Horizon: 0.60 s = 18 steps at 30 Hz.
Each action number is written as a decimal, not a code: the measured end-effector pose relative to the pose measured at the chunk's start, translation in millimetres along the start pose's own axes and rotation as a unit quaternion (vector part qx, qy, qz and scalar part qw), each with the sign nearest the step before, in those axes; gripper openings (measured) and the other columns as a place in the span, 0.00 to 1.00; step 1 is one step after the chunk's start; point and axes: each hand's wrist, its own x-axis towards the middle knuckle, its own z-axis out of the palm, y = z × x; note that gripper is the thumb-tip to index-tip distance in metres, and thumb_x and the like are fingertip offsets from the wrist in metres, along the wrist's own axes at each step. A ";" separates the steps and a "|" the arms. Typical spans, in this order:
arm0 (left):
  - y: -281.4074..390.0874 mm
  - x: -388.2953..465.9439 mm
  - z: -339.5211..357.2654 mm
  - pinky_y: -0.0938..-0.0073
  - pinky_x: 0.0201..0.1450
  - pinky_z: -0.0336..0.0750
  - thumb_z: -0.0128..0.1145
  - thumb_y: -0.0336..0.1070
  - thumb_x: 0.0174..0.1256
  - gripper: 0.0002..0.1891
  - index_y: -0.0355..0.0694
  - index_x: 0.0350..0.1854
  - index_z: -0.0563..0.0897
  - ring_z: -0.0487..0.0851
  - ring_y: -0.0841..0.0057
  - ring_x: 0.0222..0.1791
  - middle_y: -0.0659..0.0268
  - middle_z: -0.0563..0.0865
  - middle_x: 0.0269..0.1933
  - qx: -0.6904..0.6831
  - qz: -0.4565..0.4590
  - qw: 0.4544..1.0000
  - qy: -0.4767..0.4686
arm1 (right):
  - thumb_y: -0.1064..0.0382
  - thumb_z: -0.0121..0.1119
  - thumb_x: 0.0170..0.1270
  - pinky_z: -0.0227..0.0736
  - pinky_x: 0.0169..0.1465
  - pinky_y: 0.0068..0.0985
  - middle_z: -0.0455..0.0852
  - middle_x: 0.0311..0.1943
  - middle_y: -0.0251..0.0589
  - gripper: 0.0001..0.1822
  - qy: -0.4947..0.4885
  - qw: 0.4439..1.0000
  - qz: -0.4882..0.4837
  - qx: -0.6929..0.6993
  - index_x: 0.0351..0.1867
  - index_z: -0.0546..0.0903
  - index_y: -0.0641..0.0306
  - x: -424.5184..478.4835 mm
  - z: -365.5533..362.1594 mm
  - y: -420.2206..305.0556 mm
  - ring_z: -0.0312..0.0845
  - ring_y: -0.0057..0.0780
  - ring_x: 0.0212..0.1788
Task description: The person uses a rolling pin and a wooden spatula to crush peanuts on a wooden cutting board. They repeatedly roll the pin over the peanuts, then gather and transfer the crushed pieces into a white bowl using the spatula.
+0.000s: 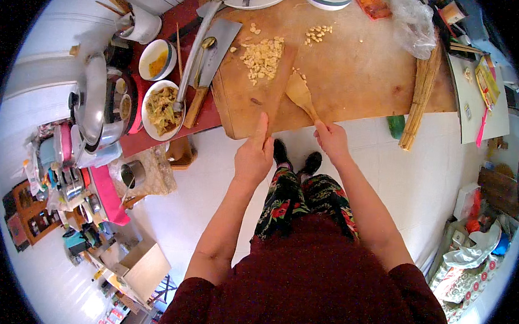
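Observation:
My left hand [254,155] is at the near edge of a wooden cutting board [238,103], index finger extended over it; whether the other fingers grip the board is hidden. My right hand [332,143] holds a wooden spatula [299,92] by its handle. The blade lies just right of the board, with a few pale pieces at its tip. A heap of pale, broken nut-like pieces [263,59] lies on the board. Small whole ones, which look like peanuts [319,34], lie on the wooden tabletop [356,88] to the right.
Left of the board lie a cleaver [220,45], a spoon [201,59], a bowl with yellow contents [158,60] and a dish of cooked vegetables [162,109]. Farther left stands a lidded pot [111,109]. At right are a bundle of stalks [420,99] and a clear plastic bag [414,26].

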 end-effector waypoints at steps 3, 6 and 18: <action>1.0 0.5 10.8 0.58 0.29 0.74 0.52 0.40 0.61 0.31 0.53 0.68 0.59 0.81 0.56 0.27 0.52 0.82 0.27 0.048 -0.003 0.998 -0.040 | 0.50 0.54 0.62 0.61 0.20 0.21 0.73 0.12 0.33 0.22 0.007 1.000 -0.005 0.006 0.18 0.77 0.67 2.1 2.5 3.9 0.67 0.18 0.15; -7.7 -1.8 11.8 0.58 0.29 0.74 0.52 0.40 0.61 0.31 0.53 0.68 0.59 0.81 0.56 0.26 0.53 0.82 0.27 0.090 -0.016 0.992 -0.088 | 0.50 0.54 0.62 0.62 0.21 0.21 0.73 0.12 0.33 0.22 0.012 1.000 -0.011 -0.021 0.18 0.77 0.68 -1.1 2.4 -7.9 0.67 0.19 0.16; 12.0 -2.0 7.4 0.58 0.30 0.75 0.52 0.41 0.61 0.30 0.55 0.68 0.60 0.80 0.57 0.26 0.53 0.81 0.27 0.024 0.038 0.999 -0.006 | 0.48 0.53 0.61 0.64 0.26 0.26 0.76 0.15 0.39 0.23 0.017 1.000 -0.002 -0.011 0.18 0.78 0.66 0.5 1.2 4.0 0.71 0.28 0.19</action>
